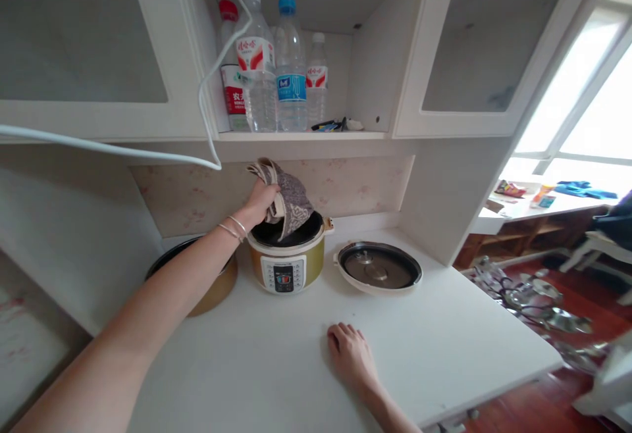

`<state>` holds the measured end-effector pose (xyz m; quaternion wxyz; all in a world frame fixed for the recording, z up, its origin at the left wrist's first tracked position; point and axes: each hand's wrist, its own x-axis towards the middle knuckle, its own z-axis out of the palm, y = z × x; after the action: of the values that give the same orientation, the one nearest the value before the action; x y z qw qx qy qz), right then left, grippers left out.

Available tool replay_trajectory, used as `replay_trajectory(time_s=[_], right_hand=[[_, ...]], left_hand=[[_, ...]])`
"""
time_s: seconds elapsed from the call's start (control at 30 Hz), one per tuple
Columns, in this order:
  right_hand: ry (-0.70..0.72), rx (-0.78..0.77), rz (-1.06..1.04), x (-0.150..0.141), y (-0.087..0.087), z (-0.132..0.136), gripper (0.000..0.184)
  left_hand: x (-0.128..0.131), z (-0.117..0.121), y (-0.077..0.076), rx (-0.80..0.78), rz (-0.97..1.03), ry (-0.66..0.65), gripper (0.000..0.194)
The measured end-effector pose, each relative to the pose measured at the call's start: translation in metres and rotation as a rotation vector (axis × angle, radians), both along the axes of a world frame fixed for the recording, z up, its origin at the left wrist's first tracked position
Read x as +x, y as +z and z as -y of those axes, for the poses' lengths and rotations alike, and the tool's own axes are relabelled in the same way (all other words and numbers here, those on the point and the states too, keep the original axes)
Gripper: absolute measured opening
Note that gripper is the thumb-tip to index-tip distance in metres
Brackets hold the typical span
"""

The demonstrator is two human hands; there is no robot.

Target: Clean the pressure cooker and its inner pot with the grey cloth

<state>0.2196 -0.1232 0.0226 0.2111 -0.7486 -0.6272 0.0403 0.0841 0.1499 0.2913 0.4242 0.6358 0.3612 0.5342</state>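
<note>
My left hand (261, 201) is closed around a grey patterned cloth (290, 199), holding it over the open top of a gold electric pressure cooker (286, 263) at the back of the white counter (444, 341). Two thin bangles sit on that wrist. The cooker's lid (379, 267) lies upside down on the counter to its right. My right hand (351, 354) rests palm down on the counter in front, fingers flat and holding nothing.
A gold inner pot (217, 288) stands left of the cooker, partly behind my arm. Several water bottles (290, 71) fill the open shelf above, and a white cable (207, 91) hangs across the cabinet. The counter's edge drops off at the right to a red floor.
</note>
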Motion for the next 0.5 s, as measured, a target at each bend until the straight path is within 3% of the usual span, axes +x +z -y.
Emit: replay_trajectory(time_s=[0.17,0.27,0.37,0.5], right_hand=[[0.061,0.011,0.005,-0.002,-0.003,0.011,0.021],[0.063,0.022,-0.084,0.002,-0.007,0.012,0.024],[0.043,0.036,-0.198,0.007,-0.012,0.009,0.027],[0.032,0.028,-0.261,0.008,-0.015,0.007,0.028]], left_hand=[[-0.075,0.040,0.013,-0.202,0.268,0.020,0.033],[-0.125,0.071,-0.008,-0.374,0.236,0.033,0.030],[-0.162,0.103,-0.060,-0.533,0.090,0.039,0.033],[-0.185,0.150,-0.157,-0.809,0.036,0.030,0.034]])
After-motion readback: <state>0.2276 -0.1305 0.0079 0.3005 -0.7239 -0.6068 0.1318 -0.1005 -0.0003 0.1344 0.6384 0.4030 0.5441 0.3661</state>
